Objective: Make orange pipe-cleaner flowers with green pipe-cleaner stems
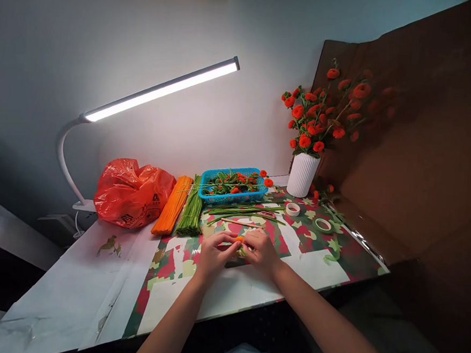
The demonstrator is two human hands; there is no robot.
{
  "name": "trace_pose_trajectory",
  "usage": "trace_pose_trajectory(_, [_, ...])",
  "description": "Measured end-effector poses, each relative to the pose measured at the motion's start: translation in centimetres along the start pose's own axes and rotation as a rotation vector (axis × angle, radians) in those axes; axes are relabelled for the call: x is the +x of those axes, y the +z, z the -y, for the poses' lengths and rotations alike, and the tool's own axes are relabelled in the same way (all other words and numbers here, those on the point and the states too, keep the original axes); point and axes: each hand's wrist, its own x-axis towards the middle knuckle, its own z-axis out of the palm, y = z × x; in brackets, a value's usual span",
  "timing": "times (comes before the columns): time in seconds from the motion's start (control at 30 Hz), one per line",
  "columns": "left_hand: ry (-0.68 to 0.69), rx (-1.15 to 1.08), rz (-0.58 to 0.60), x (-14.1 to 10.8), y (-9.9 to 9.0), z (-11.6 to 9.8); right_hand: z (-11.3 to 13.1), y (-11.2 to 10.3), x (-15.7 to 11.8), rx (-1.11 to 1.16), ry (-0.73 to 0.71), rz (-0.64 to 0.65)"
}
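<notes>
Above the front of the table, my left hand [214,254] and my right hand [263,249] meet, fingers closed in a pinch. Between their fingertips is a small orange flower head [239,239] with a bit of green under it, mostly covered by the fingers. Just beyond the hands lies a thin wooden stick [238,223]. Behind that are several loose green stems [237,211] and a pink-handled tool [266,214] too small to name. To the left lie bundles of orange pipe cleaners [172,205] and green pipe cleaners [192,208].
A blue basket [234,199] holds green stems and orange flowers. At right stand a white ribbed vase [302,176] of orange flowers, white tape [293,209] and green tape [323,225]. A red plastic bag [131,193] sits left, under a lit lamp [164,91]. Brown cardboard [414,157] walls the right side.
</notes>
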Motion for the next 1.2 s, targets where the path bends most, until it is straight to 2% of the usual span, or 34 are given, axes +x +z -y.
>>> trace_pose_trajectory(0.17, [-0.101,-0.067,0.125,0.0,-0.1,0.4,-0.4,0.0,-0.2,-0.066,-0.018,0.008])
trace_pose_trajectory(0.33, [-0.089,-0.083,0.146,-0.2,0.2,0.9,-0.3,-0.2,-0.2,-0.035,-0.018,0.021])
trace_pose_trajectory(0.6, [-0.024,-0.041,0.002,-0.3,1.3,-0.5,-0.2,-0.3,0.1,0.096,0.122,-0.059])
trace_pose_trajectory(0.67, [-0.072,-0.103,-0.026,-0.2,1.4,-0.4,-0.2,-0.4,0.1,0.13,0.15,-0.06])
trace_pose_trajectory(0.77, [-0.226,-0.316,-0.087,0.1,1.6,0.3,-0.1,-0.3,0.0,0.186,0.218,-0.056])
trace_pose_trajectory(0.87, [-0.353,-0.52,-0.136,0.4,1.6,0.7,0.3,0.0,-0.1,0.142,0.253,-0.012])
trace_pose_trajectory(0.93, [-0.375,-0.562,-0.106,0.5,1.6,0.5,0.6,0.2,-0.1,0.05,0.256,0.017])
trace_pose_trajectory(1.07, [-0.35,-0.482,0.023,0.3,1.4,0.0,1.0,0.1,-0.1,-0.119,0.225,0.065])
trace_pose_trajectory(1.2, [-0.327,-0.405,0.082,0.1,1.2,0.1,0.7,-0.1,-0.1,-0.122,0.15,0.144])
